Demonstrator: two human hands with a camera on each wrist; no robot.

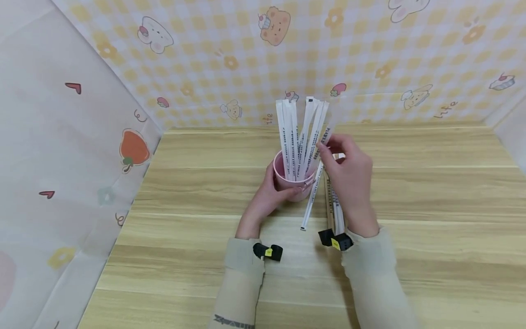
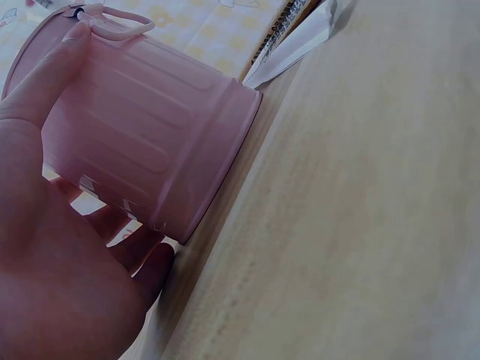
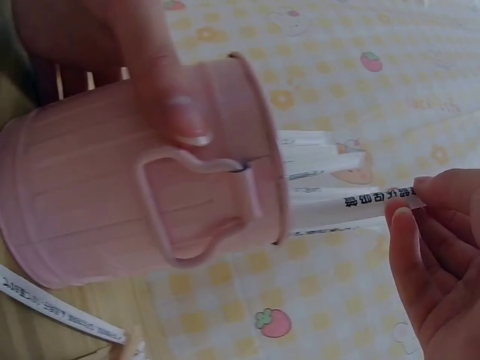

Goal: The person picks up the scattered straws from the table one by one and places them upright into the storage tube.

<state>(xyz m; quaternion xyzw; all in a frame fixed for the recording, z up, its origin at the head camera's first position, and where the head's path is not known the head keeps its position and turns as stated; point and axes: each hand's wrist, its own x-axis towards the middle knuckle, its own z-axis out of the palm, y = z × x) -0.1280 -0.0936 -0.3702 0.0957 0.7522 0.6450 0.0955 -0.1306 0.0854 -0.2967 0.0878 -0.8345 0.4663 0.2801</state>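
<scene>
At the round pink cup's [image 3: 109, 184] two o'clock, my right hand [image 1: 351, 173] pinches a white-wrapped straw [image 1: 324, 137]; my left hand [image 1: 267, 197] grips, likely steadying.

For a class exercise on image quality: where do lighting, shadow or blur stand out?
Head view: bright, with a shadow beside the right sleeve on the tabletop; left wrist view: dimmer, the wood grain soft; right wrist view: dim and hazy, the left hand blurred, print on the pinched white strip sharper.

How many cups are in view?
1: the pink cup, held in the left hand, with wrapped straws standing in it. All three views show this same cup; no other shows.
</scene>
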